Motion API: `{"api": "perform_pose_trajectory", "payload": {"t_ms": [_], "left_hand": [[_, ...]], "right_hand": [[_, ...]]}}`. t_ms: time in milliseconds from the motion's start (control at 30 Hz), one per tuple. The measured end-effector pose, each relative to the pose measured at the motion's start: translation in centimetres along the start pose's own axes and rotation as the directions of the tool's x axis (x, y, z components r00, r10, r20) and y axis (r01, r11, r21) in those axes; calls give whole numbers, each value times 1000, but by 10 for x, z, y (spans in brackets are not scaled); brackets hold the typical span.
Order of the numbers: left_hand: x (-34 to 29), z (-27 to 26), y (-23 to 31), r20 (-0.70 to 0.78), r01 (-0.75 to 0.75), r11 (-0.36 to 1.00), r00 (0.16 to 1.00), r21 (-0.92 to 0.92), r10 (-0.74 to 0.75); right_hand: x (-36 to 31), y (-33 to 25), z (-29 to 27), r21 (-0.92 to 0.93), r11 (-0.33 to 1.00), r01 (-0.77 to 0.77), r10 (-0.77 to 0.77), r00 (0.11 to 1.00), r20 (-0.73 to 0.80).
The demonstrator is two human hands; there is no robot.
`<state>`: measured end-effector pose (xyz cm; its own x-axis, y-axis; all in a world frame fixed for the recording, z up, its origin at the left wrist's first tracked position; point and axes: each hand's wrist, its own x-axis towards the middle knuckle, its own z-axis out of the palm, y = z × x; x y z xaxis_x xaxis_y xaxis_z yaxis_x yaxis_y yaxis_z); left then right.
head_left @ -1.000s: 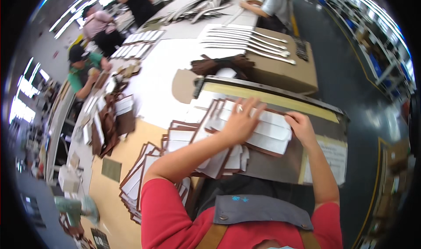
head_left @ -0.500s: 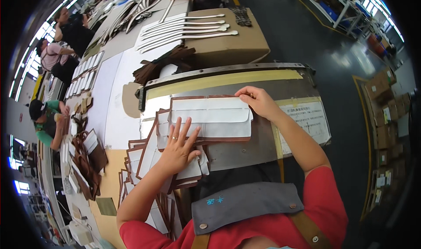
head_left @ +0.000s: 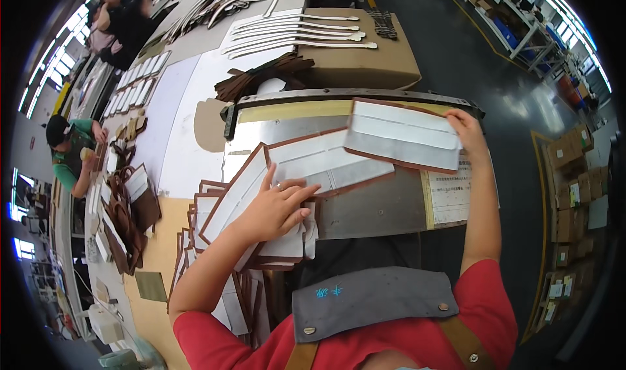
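Panel point(head_left: 401, 135), white-faced, brown-edged: pinched its right end with the right hand point(head_left: 467, 134); spread the left hand point(head_left: 277, 207) over fanned similar panels point(head_left: 231, 191).

Head cam here, left one of wide fisheye pair. Rides on my head, aims down and forward. Grey cloth apron bib with small blue marking point(head_left: 375, 308) and red short sleeves point(head_left: 492, 295) sit super close, along bottom edge. Bare left hand point(head_left: 277, 207) lands around mid-frame, bare right hand point(head_left: 467, 134) farther right. Long pale worktable point(head_left: 186, 122) runs away toward top, glossy dark grey floor point(head_left: 466, 60) on right side. Picture bends toward rim, corners go black.
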<state>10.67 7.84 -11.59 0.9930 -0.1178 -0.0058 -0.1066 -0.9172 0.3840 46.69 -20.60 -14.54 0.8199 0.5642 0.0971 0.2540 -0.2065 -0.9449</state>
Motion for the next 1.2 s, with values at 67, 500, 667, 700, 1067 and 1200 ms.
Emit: {"api": "perform_pose_trajectory", "payload": {"t_ms": [67, 500, 667, 700, 1067, 1200], "left_hand": [[4, -3, -2, 129, -10, 971, 991, -240, 42], [104, 1, -52, -603, 217, 950, 797, 224, -40], [107, 10, -63, -342, 425, 878, 876, 220, -339], [107, 1, -53, -233, 463, 870, 877, 172, -421], [101, 23, -71, -322, 392, 903, 890, 176, -323], [106, 24, -77, -352, 358, 914, 894, 189, -277]], "right_hand": [[-3, -17, -16, 151, 988, 20, -17, 1000, -20], [59, -13, 134, -91, 973, 214, -197, 966, 170], [64, -16, 128, -284, 952, 115, -90, 991, 98], [58, -14, 126, -336, 924, 183, -186, 982, 23], [0, -28, 136, -679, 527, 511, -400, 854, 332], [3, -27, 137, -733, 451, 510, -401, 849, 344]]}}
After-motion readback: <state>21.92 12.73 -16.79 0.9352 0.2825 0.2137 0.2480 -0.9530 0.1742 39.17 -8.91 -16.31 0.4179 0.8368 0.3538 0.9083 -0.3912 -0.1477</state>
